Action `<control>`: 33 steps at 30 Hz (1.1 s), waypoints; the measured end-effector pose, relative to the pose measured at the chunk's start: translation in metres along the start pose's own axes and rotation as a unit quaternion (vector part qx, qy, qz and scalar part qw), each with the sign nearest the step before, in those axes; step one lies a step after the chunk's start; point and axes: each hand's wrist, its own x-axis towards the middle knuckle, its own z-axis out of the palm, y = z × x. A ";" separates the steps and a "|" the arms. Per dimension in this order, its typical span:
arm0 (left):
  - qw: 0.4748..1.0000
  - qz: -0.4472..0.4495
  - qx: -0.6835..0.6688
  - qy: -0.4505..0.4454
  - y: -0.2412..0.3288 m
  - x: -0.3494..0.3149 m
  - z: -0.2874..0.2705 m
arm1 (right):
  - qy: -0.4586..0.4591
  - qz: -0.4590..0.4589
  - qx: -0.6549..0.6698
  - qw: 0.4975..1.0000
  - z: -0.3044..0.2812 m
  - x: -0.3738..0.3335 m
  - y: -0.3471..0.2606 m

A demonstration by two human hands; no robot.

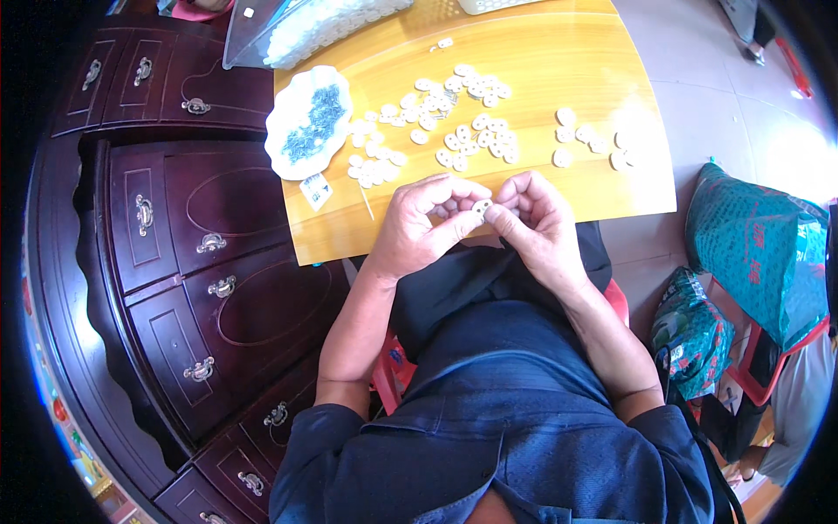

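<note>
My left hand [417, 223] and my right hand [543, 234] meet in front of me, just over the near edge of the wooden table. Between their thumbs and fingers they pinch a small pale oval piece with dark holes [482, 207]. Both hands are closed on it. Beyond them on the table lie loose clusters of similar pale pieces [463, 142], with more at the right [566, 117]. Some thin metal pins seem to lie among the middle pieces. A scalloped white plate [278, 144] at the left holds a pile of small dark metal parts [316, 118], too small to name.
A clear bin [249, 39] of whitish pieces stands at the table's far left. A thin stick [367, 203] and a small printed card [315, 190] lie near the plate. Dark wooden drawers [218, 201] line the left. Teal bags [755, 253] stand at the right, near another person's leg [799, 410].
</note>
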 end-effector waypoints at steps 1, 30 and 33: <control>1.000 0.000 0.000 0.000 0.002 0.000 0.000 | 0.000 0.000 0.000 1.000 0.000 0.000 0.001; 0.961 0.134 0.236 0.045 0.017 0.001 0.027 | 0.028 -0.001 0.091 0.995 -0.008 0.001 0.000; 0.964 0.119 0.231 0.054 0.015 0.000 0.028 | 0.032 -0.006 0.085 0.996 -0.008 0.001 -0.001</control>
